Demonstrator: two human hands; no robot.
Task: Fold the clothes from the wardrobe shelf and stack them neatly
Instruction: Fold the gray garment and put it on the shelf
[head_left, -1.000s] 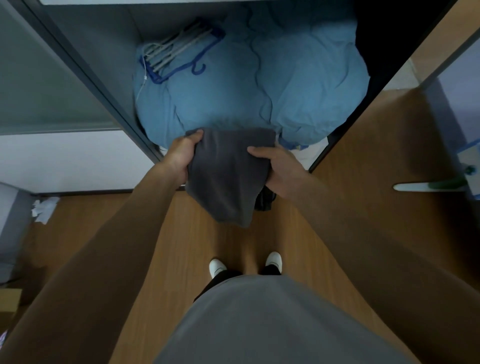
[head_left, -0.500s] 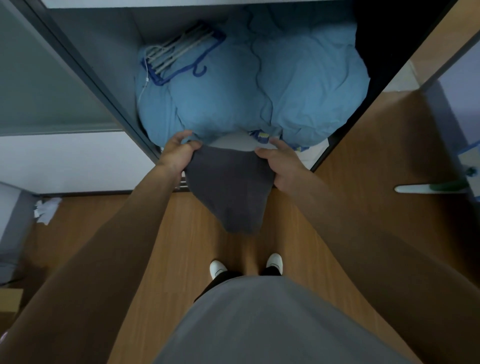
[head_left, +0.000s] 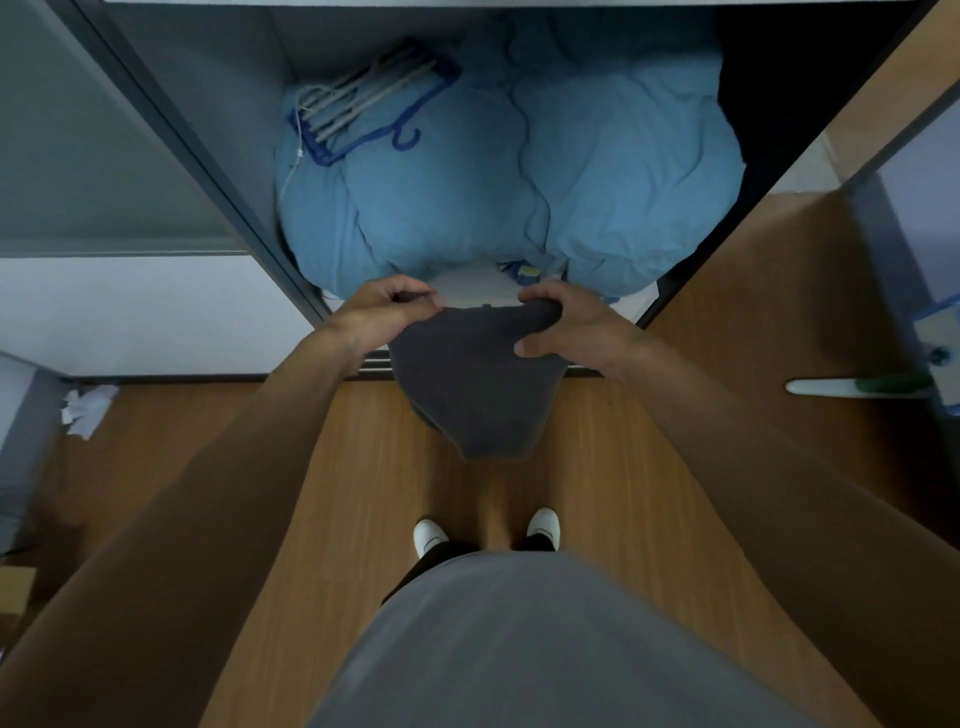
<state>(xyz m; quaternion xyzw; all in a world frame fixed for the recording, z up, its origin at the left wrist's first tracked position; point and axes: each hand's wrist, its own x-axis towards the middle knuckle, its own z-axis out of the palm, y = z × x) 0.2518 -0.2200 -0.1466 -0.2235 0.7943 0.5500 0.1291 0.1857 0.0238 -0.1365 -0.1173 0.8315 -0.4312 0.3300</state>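
Below the wardrobe's front edge, toward 12 o'clock from the white shoes (head_left: 487, 531), a dark grey garment (head_left: 475, 387) hung with its long axis vertical, tapering to a point toward the wooden floor (head_left: 363, 493). The left hand (head_left: 387, 310) pinched its top corner at 10 o'clock; the right hand (head_left: 563, 325) gripped a bunched corner at 2 o'clock. Half a second before, both hands sat lower and closer together. Beyond lay a blue duvet (head_left: 519, 192) and blue hangers (head_left: 363, 111).

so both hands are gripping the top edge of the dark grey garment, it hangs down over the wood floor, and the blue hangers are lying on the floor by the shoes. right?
Not quite. The head view shows the blue hangers lying on the light blue bedding inside the wardrobe, not on the floor. The rest holds: the left hand and right hand grip the top edge of the dark grey garment, which hangs over the wood floor.
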